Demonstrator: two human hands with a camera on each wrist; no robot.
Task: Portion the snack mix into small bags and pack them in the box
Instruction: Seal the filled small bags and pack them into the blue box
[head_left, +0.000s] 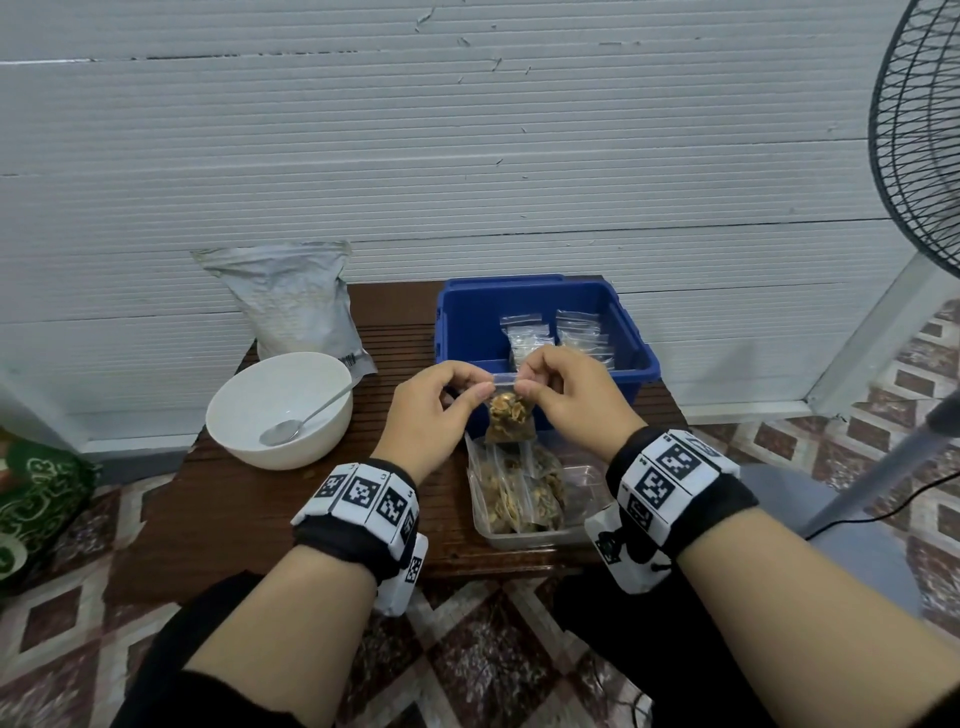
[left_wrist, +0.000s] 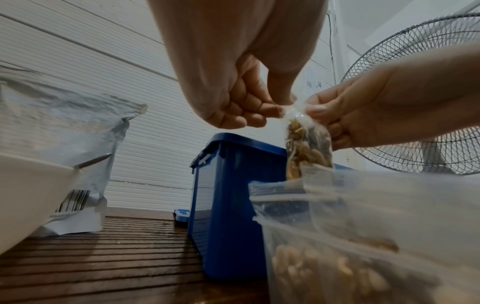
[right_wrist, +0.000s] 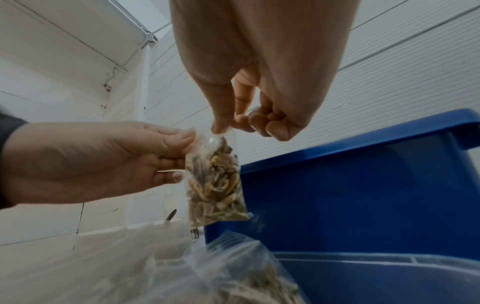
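Both hands, left hand (head_left: 434, 410) and right hand (head_left: 569, 397), pinch the top of a small clear snack-filled bag (head_left: 511, 418) with their fingers (left_wrist: 270, 109). Only the head view shows the blue plastic box's (head_left: 467, 317) packed bags (head_left: 553, 335). No writing is legible.

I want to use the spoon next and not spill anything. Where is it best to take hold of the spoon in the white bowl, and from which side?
Probably grip the spoon by the upper end of its handle, where it leans on the far-right rim of the white bowl and sticks up clear. Come from above on the right. Its head lies low inside the bowl, harder to pinch.
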